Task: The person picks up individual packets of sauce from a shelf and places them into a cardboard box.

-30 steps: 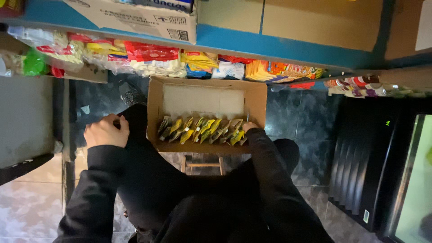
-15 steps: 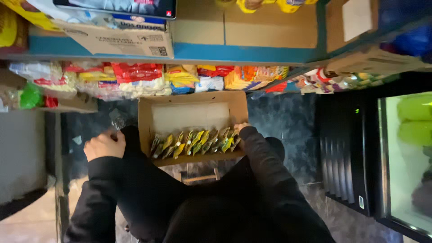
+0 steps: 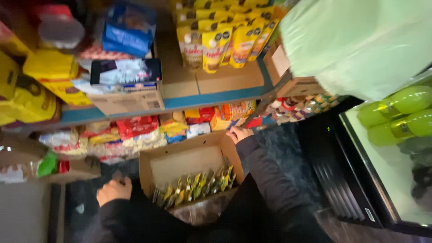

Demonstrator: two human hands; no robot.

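- I see my right hand [image 3: 238, 134] up at the far right corner of the open cardboard box [image 3: 180, 163], fingers curled over the box rim, gripping it; dark sleeve runs down along the box's right wall.
- My left hand [image 3: 113, 190] sits low at the box's near left corner, closed in a loose fist; I cannot tell whether it grips the box edge or just rests against it, too blurred.
- The cardboard box is in the middle of the view, below the lower shelf, held between both arms, tilted toward me.
- Inside the box a row of small yellow-green sachets [image 3: 194, 186] stands packed along the near wall; the rest of the box floor is bare cardboard.
- The lower shelf [image 3: 211, 100], with a blue front edge, runs just above the box; red, yellow and white snack packets [image 3: 139, 130] hang crowded below it, close to my right hand.
- On the shelf top: a row of yellow pouches [image 3: 216, 42] and, to the left, a shallow carton [image 3: 128, 101] with blurred packs.
- Big yellow bags [image 3: 27, 96] at the far left.
- At the right a glass-door cooler [image 3: 387, 180] with green bottles [image 3: 400, 112] inside, well apart from the box.
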